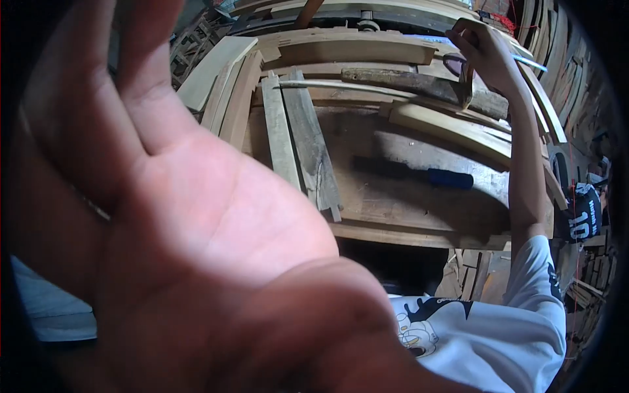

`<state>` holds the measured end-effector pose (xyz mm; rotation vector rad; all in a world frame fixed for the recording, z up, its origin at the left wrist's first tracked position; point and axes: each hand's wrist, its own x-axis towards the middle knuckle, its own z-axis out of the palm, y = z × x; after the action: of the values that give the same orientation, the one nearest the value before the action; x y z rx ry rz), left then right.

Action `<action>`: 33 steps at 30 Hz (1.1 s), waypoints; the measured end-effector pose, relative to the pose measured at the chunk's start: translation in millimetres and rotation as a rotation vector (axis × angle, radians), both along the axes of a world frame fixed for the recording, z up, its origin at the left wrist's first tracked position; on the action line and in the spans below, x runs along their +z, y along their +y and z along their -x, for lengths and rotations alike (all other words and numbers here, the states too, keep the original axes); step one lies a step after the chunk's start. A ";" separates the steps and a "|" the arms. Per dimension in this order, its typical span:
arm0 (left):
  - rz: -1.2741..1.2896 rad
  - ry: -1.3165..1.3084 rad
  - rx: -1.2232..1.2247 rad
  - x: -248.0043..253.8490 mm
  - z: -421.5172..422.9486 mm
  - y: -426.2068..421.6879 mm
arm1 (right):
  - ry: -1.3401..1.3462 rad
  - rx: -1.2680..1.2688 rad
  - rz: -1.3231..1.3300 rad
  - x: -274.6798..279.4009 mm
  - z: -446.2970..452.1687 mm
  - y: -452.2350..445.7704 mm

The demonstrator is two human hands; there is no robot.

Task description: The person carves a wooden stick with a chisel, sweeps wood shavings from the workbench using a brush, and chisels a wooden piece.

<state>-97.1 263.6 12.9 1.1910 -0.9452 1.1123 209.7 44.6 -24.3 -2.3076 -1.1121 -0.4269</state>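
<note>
My left hand (223, 216) fills the left foreground close to the camera, palm toward me. Its visible fingers are stretched upward, with nothing against the palm; their tips are cut off by the frame. At the far right of the workbench, my right hand (481, 49) is raised with its fingers curled closed. What they grip, if anything, cannot be made out. Just below that hand lies a rough rounded wooden piece (406, 84), with a narrow brown upright part (467, 88) against it. A tool with a blue handle (451, 178) rests on the wooden bench top (393, 206), its other end in shadow.
Two narrow boards (282, 131) lie lengthwise on the bench, left of centre. Curved wooden pieces (452, 134) lie at right, and a long beam (354, 51) crosses the back. Boards are stacked along the far right (557, 52). A dark bag-like item marked 10 (582, 213) sits beyond the bench.
</note>
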 end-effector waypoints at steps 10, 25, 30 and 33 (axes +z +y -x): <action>-0.007 0.006 -0.024 1.9 -8.9 -0.9 | -0.089 -0.025 0.006 8.2 6.5 -5.2; -0.266 0.580 0.843 -61.8 -122.6 -14.8 | -0.100 0.007 -0.034 -8.7 7.4 11.8; -1.013 1.047 1.024 -96.1 -148.4 -19.3 | -0.002 0.041 -0.141 -11.2 -3.4 10.1; -1.260 1.129 0.935 -90.8 -154.2 -25.4 | -0.153 -0.092 -0.020 2.1 -0.1 0.6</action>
<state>57.0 238.2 -77.9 3.0085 -0.0016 0.1271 209.8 45.2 -22.2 -2.3466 -1.0702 -0.6566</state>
